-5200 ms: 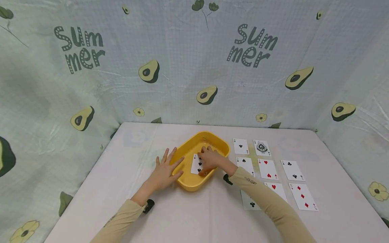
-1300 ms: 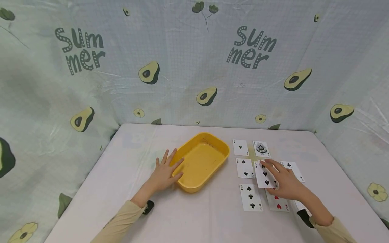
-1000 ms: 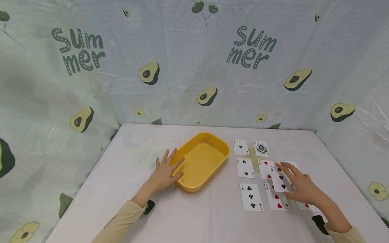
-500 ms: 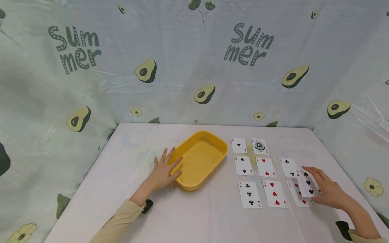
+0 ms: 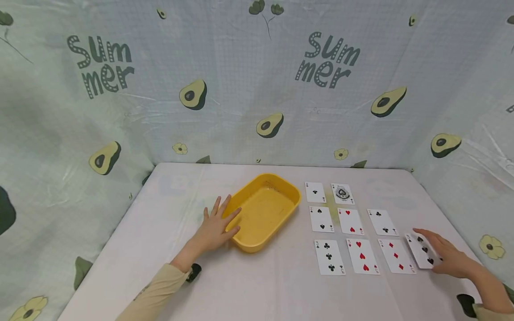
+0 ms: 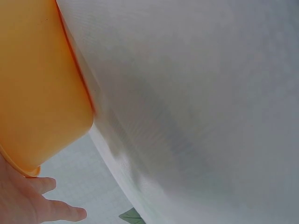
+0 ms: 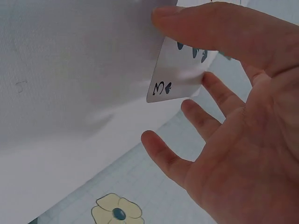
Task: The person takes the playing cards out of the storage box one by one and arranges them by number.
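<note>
The three of spades playing card (image 5: 419, 253) is held by its edges between the thumb and fingers of my right hand (image 5: 453, 257), low over the table at the right end of the nearest row. Beside it on the left lies the three of diamonds (image 5: 396, 256). In the right wrist view the thumb reaches over the card (image 7: 175, 77) while the other fingers are spread. My left hand (image 5: 213, 229) rests with spread fingers on the left rim of a yellow tray (image 5: 265, 218), whose visible floor is bare. The left wrist view shows the tray's outer wall (image 6: 42, 88) and some fingertips.
The three of hearts (image 5: 362, 256) and three of clubs (image 5: 329, 257) continue the nearest row. Behind lie the two of spades (image 5: 321, 219), two of hearts (image 5: 350, 221) and two of clubs (image 5: 382, 222). Farthest back are the ace of clubs (image 5: 315, 192) and ace of spades (image 5: 342, 193).
My right hand has taken the three of spades out of the tray, carried it rightward over the other cards, and lowered it beside the three of diamonds. My left hand stays on the tray.
</note>
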Tool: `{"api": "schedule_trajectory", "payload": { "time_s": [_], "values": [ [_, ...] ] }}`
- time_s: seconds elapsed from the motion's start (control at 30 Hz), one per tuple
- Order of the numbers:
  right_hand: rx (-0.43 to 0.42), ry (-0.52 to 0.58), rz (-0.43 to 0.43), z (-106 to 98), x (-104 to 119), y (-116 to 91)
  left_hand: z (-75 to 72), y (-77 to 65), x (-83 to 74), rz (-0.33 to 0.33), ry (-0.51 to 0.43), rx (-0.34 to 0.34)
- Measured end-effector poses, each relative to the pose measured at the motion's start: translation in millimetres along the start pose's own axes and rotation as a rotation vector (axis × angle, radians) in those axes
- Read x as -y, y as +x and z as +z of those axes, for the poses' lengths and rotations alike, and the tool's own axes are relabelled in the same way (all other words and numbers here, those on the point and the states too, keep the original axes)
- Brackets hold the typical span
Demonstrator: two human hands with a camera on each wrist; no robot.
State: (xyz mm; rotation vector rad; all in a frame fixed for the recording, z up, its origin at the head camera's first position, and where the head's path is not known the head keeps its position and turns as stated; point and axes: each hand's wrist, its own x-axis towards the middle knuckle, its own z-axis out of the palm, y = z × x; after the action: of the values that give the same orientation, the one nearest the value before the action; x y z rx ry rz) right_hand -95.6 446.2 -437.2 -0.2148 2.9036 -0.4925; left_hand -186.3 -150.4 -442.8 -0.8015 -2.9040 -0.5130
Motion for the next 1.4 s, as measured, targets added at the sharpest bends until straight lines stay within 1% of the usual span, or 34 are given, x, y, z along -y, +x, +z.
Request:
{"api": "schedule_trajectory", "payload": {
  "time_s": [0.3, 0.47, 0.57, 0.67, 0.8, 0.93, 1.17, 1.3, 1.4],
  "values": [
    [0.040, -0.015, 0.036, 2, -11, -2, -0.3, -0.5, -0.5, -0.005, -0.007, 0.000],
    [0.043, -0.034, 0.051, 3, -12, 1, -2.2, -0.6, -1.1, -0.009, -0.013, -0.006],
    [0.045, -0.039, 0.056, 3, -12, 2, -2.8, -1.0, -1.1, -0.012, -0.021, 0.002],
    [0.051, -0.051, 0.081, 5, -13, 2, -2.7, -1.6, -0.7, -0.012, -0.025, 0.012],
    [0.037, -0.091, 0.110, 6, -11, 4, -2.3, -1.8, -0.1, -0.008, -0.020, 0.012],
    [0.006, -0.130, 0.105, 5, -9, 6, -2.5, -1.8, 0.6, -0.010, -0.020, 0.008],
    [0.005, -0.128, 0.100, 5, -11, 8, -3.4, -2.1, 0.9, -0.017, -0.028, 0.004],
    [0.016, -0.108, 0.110, 6, -12, 10, -3.5, -1.9, 1.2, -0.016, -0.023, -0.003],
    [0.026, -0.094, 0.125, 6, -11, 9, -3.6, -1.5, 0.7, -0.016, -0.031, 0.008]
  ]
}}
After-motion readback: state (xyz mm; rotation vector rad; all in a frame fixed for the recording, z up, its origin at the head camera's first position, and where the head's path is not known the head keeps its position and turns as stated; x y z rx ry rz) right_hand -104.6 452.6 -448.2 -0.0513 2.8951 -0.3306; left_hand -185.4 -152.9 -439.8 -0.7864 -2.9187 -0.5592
